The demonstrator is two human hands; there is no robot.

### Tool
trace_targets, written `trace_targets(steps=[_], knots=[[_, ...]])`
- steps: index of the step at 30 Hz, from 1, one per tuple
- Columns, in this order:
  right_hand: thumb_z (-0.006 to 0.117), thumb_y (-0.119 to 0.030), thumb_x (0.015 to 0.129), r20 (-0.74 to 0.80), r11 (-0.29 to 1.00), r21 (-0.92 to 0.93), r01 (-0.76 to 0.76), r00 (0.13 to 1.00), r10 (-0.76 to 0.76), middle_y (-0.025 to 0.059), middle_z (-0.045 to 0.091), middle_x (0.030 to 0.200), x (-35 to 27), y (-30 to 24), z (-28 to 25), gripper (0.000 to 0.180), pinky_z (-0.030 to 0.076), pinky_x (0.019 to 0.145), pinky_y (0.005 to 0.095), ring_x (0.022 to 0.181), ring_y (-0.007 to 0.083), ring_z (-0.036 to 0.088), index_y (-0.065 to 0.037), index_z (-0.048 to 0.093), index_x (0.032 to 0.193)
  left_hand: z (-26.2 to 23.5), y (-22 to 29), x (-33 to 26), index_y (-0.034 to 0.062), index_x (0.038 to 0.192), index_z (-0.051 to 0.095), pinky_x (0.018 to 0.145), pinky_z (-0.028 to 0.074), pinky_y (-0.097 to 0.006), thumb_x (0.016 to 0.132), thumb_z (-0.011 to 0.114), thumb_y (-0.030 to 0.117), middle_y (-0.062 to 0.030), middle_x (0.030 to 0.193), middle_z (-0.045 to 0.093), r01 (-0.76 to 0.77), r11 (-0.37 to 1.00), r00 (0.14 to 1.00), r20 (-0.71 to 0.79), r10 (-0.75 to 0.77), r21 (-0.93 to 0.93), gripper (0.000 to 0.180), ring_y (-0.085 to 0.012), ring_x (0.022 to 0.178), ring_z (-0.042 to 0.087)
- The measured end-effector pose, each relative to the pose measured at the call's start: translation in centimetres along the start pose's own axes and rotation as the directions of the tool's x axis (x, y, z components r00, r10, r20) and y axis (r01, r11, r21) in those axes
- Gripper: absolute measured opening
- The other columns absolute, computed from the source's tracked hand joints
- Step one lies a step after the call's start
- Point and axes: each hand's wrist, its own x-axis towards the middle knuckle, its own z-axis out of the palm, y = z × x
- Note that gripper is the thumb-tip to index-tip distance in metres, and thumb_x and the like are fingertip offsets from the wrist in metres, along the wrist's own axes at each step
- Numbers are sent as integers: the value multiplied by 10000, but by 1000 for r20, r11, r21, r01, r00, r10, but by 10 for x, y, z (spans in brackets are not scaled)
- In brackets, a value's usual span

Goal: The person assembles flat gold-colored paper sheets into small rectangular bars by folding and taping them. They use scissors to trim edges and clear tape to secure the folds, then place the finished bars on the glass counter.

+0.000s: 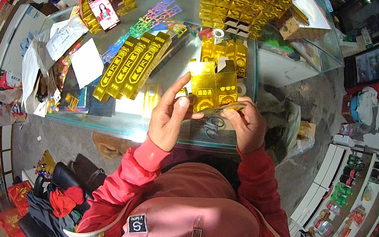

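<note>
A shiny gold cardboard box [212,85], partly folded with a flap raised at its top, is held over the front of the glass counter. My right hand [248,125] pinches its lower right edge between thumb and fingers. Along the box's left side is my left hand [168,117], thumb up and index finger stretched along the edge, other fingers curled under the lower corner. Dark-handled scissors [213,126] lie on the glass just below the box. Behind it stand more small gold boxes [225,49].
Several long gold boxes [130,67] lie left of my hands on the glass counter [186,140]. A large stack of gold boxes [247,3] rises at the back. Shiny holographic strips [153,21], a phone [103,12] on gold boxes, and white paper [87,62] are at the left.
</note>
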Motion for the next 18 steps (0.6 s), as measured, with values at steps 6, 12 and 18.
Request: trace_targets(steps=[6, 12, 18], knots=[[594, -49, 866, -162, 990, 143, 2, 987, 22, 38, 617, 883, 1, -5, 12, 128, 487, 665, 237, 756, 82, 572, -1, 579, 983, 22, 3, -2, 32, 1397, 268, 790, 499, -247, 844, 615, -21, -92, 1054, 585, 10, 991, 997, -70, -20, -136, 655, -117, 911, 584], [588, -24, 862, -170, 983, 177, -51, 982, 82, 28, 619, 881, 2, -14, 12, 97, 506, 643, 233, 747, 65, 580, -5, 578, 956, 28, 4, 0, 13, 1366, 317, 732, 520, -236, 868, 589, -10, -98, 977, 644, 41, 991, 994, -97, -54, -130, 567, -111, 847, 606], [588, -34, 864, -192, 987, 138, -82, 975, 108, 22, 614, 855, 1, -17, 13, 89, 507, 603, 229, 719, 56, 574, -6, 578, 948, 30, 4, -3, 1, 1380, 316, 770, 499, -231, 878, 581, -4, -94, 986, 646, 26, 998, 995, -90, -30, -50, 568, -98, 865, 593]])
